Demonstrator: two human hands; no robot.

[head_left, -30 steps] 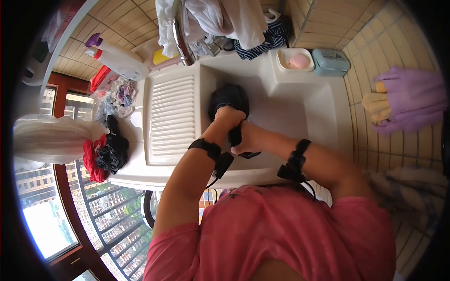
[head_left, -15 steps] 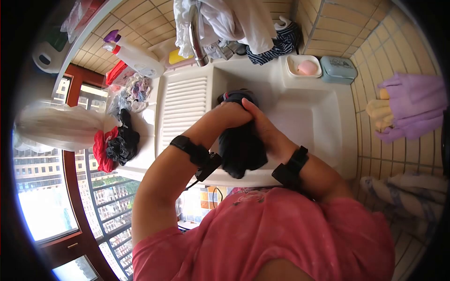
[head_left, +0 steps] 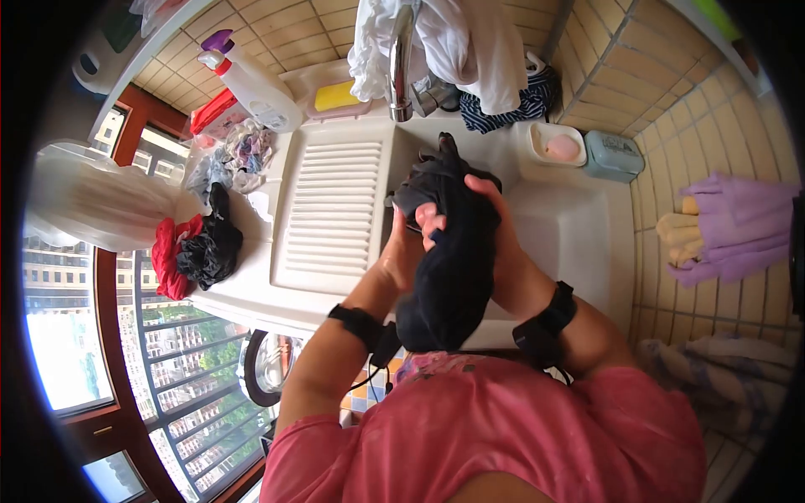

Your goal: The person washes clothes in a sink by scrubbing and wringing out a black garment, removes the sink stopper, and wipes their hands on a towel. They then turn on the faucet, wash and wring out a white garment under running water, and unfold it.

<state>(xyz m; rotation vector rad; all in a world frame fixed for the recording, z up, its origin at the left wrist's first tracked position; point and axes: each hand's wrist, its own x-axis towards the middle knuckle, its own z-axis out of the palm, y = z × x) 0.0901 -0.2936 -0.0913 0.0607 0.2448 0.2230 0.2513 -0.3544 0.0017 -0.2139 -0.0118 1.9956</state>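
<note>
Bunched dark cloth (head_left: 453, 268) is held up over the near side of the white sink basin (head_left: 579, 218), its lower end hanging by the front rim. My left hand (head_left: 408, 239) is closed on its left side, with some fingertips showing against the cloth. My right hand (head_left: 501, 222) wraps round the right side, its palm partly hidden behind the cloth. Left of the basin is the ribbed washboard (head_left: 331, 210), and the chrome faucet (head_left: 401, 67) rises beyond it.
White clothes (head_left: 482, 50) hang by the faucet. A soap dish (head_left: 541, 155) and a blue-grey box (head_left: 615, 157) stand at the back right. Left are a spray bottle (head_left: 260, 92), a yellow sponge (head_left: 336, 95) and red and black cloths (head_left: 210, 247).
The dark cloth has come up out of the basin toward my body and now hangs in a long bundle. My hands have moved from crossed or overlapping to either side of it.
</note>
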